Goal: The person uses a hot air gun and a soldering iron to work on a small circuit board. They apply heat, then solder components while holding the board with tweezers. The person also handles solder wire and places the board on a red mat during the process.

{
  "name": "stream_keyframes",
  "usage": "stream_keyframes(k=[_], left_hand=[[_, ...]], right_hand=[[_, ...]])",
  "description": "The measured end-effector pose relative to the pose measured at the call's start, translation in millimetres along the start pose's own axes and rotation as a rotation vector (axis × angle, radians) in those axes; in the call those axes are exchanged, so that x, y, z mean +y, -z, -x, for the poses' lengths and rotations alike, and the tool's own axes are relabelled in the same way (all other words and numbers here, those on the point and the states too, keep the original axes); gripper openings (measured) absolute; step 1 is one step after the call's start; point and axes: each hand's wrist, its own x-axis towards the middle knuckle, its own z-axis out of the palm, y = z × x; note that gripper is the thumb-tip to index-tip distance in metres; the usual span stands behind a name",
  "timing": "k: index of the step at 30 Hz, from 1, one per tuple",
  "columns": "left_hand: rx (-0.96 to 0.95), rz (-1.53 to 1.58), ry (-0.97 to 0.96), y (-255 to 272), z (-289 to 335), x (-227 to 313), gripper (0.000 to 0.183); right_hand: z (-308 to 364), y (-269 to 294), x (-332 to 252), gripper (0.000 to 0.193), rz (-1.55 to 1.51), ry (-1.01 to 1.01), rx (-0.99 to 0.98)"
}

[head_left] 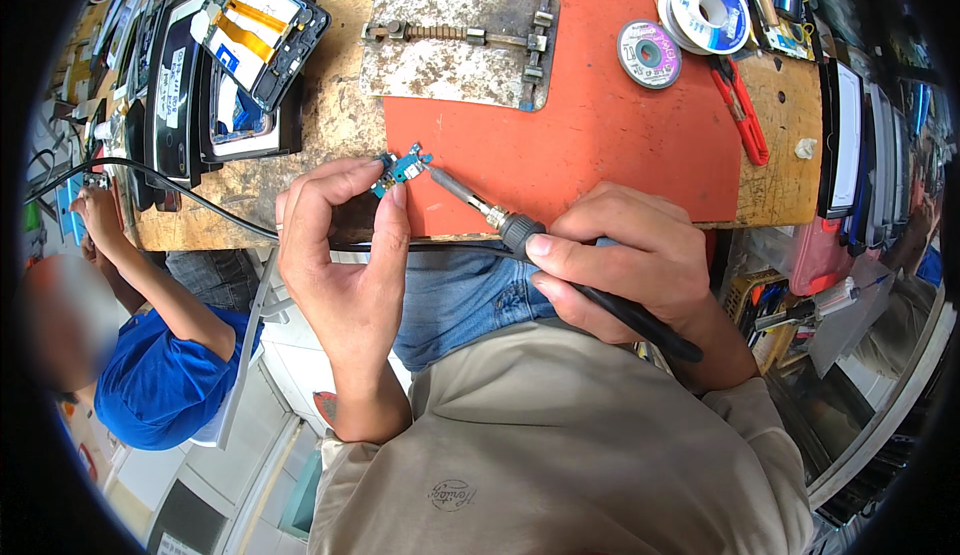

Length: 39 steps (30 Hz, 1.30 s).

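Note:
Between thumb and fingers, my left hand (345, 245) pinches a small blue circuit board (405, 168) above the near edge of the orange mat. My right hand (630, 260) is closed round the black handle of a soldering iron (522, 233). The iron's metal tip points up and left, at the right end of the board; whether it touches the board I cannot tell. Beyond the board lies a worn metal board holder (460, 45) with a ridged bar and clamps, nothing seen clamped in it.
An orange mat (600, 135) covers the wooden bench. On it stand a white solder spool (705, 10) and a smaller wick reel (648, 53); red-handled tweezers or cutters (740, 110) lie beside. An opened phone (262, 35) rests on stacked boxes. A black cable (180, 187) crosses left, near a person in blue (170, 375).

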Motion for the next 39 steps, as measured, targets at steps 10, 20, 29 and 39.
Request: stream_keyframes(k=[10, 20, 29, 39], left_hand=[[0.039, 0.067, -0.040, -3, 1, -3, 0.022], [0.070, 0.092, -0.126, -4, 3, -8, 0.020], [0.084, 0.074, -0.175, -4, 3, -13, 0.016], [0.085, 0.173, 0.062, 3, 2, -7, 0.017]], right_hand=[[3, -3, -1, 0.036, -0.057, 0.019, 0.199], [5, 0, -3, 0.036, -0.001, 0.006, 0.152], [2, -1, -2, 0.038, 0.038, 0.017, 0.124], [43, 68, -24, 0.051, 0.889, 0.043, 0.513]])
